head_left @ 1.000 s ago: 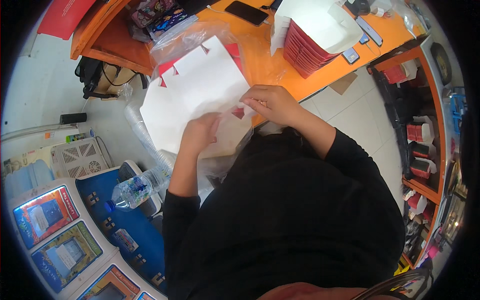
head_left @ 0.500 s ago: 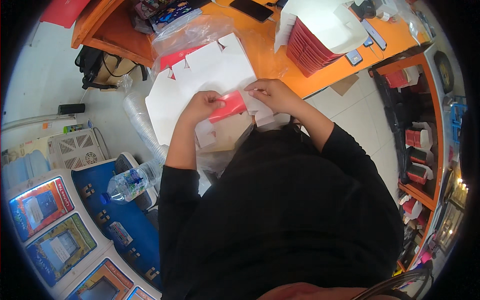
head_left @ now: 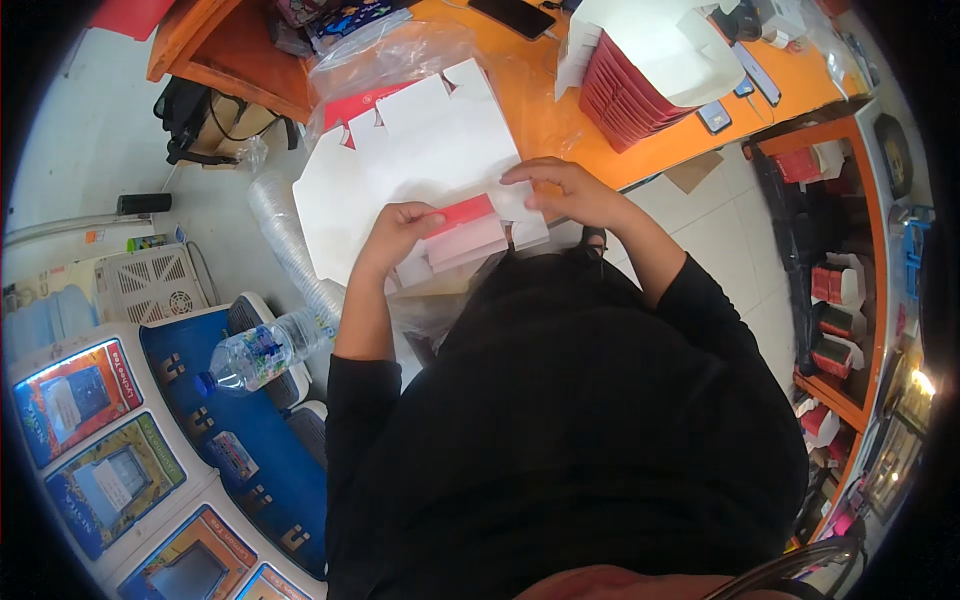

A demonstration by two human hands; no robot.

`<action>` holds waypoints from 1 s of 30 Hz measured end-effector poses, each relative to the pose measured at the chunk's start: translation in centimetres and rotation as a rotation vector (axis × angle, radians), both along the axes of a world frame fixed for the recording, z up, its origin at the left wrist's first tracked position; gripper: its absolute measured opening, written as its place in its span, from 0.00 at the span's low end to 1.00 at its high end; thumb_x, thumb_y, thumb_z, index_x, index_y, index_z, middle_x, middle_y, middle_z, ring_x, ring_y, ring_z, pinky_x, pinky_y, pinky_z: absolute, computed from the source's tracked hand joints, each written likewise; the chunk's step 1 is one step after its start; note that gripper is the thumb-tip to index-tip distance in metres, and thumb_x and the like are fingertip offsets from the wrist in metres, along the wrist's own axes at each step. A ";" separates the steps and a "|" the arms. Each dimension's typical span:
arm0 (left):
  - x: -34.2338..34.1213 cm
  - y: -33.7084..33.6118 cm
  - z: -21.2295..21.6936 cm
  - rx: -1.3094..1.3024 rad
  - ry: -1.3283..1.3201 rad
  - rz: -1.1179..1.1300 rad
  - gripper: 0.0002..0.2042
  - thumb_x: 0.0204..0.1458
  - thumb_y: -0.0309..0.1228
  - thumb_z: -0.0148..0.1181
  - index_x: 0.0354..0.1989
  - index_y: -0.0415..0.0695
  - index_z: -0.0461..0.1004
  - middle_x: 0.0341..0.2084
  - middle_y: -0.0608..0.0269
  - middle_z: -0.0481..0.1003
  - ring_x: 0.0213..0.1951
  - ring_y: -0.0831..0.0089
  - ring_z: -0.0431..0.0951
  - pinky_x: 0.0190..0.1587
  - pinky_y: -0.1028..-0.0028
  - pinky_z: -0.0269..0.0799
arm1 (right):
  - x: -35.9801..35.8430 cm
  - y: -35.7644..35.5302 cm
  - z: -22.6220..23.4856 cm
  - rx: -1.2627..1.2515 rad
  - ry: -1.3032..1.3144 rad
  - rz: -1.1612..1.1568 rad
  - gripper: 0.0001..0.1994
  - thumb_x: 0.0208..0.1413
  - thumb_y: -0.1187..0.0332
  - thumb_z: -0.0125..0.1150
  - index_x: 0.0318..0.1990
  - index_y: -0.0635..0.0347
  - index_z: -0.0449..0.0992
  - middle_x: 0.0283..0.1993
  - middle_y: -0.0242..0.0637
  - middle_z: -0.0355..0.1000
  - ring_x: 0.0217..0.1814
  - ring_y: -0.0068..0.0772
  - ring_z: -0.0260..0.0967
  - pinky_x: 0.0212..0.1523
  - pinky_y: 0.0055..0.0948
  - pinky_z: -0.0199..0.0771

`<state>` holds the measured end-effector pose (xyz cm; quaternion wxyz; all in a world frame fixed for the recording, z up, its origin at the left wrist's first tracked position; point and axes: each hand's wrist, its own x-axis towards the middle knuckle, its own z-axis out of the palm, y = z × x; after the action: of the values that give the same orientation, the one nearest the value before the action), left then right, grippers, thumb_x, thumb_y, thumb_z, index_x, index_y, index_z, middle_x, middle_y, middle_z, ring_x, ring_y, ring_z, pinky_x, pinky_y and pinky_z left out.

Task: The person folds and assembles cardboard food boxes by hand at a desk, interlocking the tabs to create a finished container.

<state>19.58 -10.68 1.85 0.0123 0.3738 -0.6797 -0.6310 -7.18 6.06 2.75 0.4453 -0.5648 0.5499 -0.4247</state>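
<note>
Between both hands: red-and-white carton blank [head_left: 465,238], half folded. Left hand [head_left: 400,228] pinches its left end, right hand [head_left: 565,190] presses right flap, steadying fold. Flat white blanks [head_left: 400,160] beyond fingertips.

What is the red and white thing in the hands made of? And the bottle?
The folded box blank looks like thin matte cardboard: flat, sharply creased, red outside, white inside. The bottle seems clear, glossy plastic; you can see through it.

An orange table [head_left: 560,110] carries flat white box blanks [head_left: 420,150], a red-and-white stack [head_left: 640,75] and a phone [head_left: 512,15].
</note>
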 end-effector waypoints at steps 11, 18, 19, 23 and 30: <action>-0.1 2.5 0.2 0.103 0.434 0.603 0.10 0.58 0.34 0.62 0.37 0.37 0.77 0.30 0.66 0.78 0.32 0.82 0.73 0.39 0.81 0.69 | 0.1 -1.6 1.5 -0.440 0.319 -0.077 0.14 0.46 0.62 0.71 0.42 0.53 0.81 0.52 0.30 0.75 0.65 0.41 0.62 0.69 0.47 0.45; -1.7 5.7 3.6 -0.079 0.565 0.765 0.07 0.58 0.30 0.61 0.36 0.38 0.76 0.32 0.64 0.77 0.34 0.79 0.74 0.41 0.79 0.70 | 5.5 -5.0 5.7 -0.455 0.064 -0.449 0.07 0.46 0.73 0.69 0.34 0.53 0.82 0.32 0.33 0.72 0.34 0.29 0.68 0.44 0.28 0.66; -1.9 5.9 4.3 -0.153 0.543 0.749 0.07 0.58 0.30 0.61 0.36 0.37 0.76 0.31 0.66 0.77 0.34 0.81 0.73 0.41 0.80 0.69 | 5.7 -5.0 6.5 -0.481 0.140 -0.389 0.07 0.45 0.72 0.69 0.34 0.52 0.82 0.31 0.32 0.70 0.36 0.31 0.67 0.43 0.30 0.65; -1.7 6.3 7.6 -0.215 0.515 0.670 0.07 0.59 0.29 0.60 0.35 0.38 0.77 0.30 0.68 0.76 0.33 0.82 0.71 0.40 0.81 0.68 | 6.1 -5.9 8.5 -0.634 0.322 -0.201 0.06 0.44 0.70 0.70 0.33 0.48 0.83 0.32 0.31 0.65 0.39 0.34 0.65 0.42 0.32 0.64; -0.8 6.9 9.0 -0.288 0.503 0.607 0.05 0.58 0.26 0.58 0.35 0.37 0.76 0.29 0.68 0.76 0.35 0.82 0.72 0.41 0.81 0.67 | 5.9 -5.8 11.0 -0.686 0.474 0.018 0.09 0.45 0.70 0.70 0.36 0.48 0.83 0.44 0.34 0.68 0.54 0.39 0.63 0.54 0.33 0.62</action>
<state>18.79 -3.82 10.87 0.4157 0.3858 -0.5956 -0.5688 -1.28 0.26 13.74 0.0962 -0.7674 0.4589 -0.4374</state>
